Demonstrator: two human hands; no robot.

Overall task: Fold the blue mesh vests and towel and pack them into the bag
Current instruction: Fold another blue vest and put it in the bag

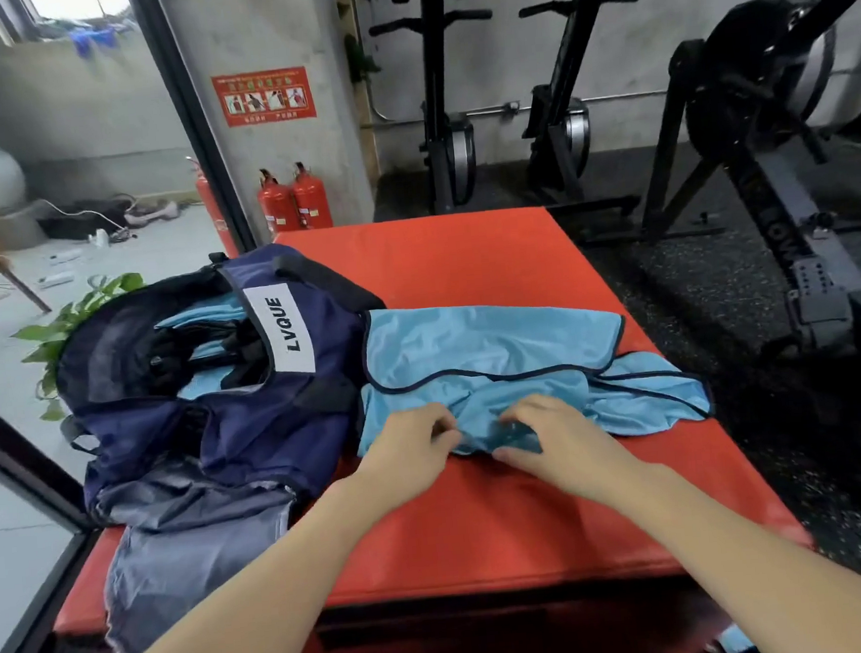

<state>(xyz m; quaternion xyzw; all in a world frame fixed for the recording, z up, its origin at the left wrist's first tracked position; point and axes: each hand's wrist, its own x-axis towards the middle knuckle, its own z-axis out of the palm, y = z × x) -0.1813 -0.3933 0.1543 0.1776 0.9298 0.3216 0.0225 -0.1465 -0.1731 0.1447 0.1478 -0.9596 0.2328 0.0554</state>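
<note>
A light blue mesh vest with dark trim lies spread across the red padded box, partly folded over itself. My left hand and my right hand both pinch its bunched near edge, fingers curled into the fabric. To the left sits the navy bag with a white LVQUE label, its mouth open. Inside it I see blue fabric among dark straps. A grey cloth hangs from the bag over the box's left front edge.
A leafy plant stands behind the bag at the left. Red fire extinguishers stand by the pillar beyond the box. Black rowing machines fill the dark floor to the right and behind. A glass door frame runs along the left.
</note>
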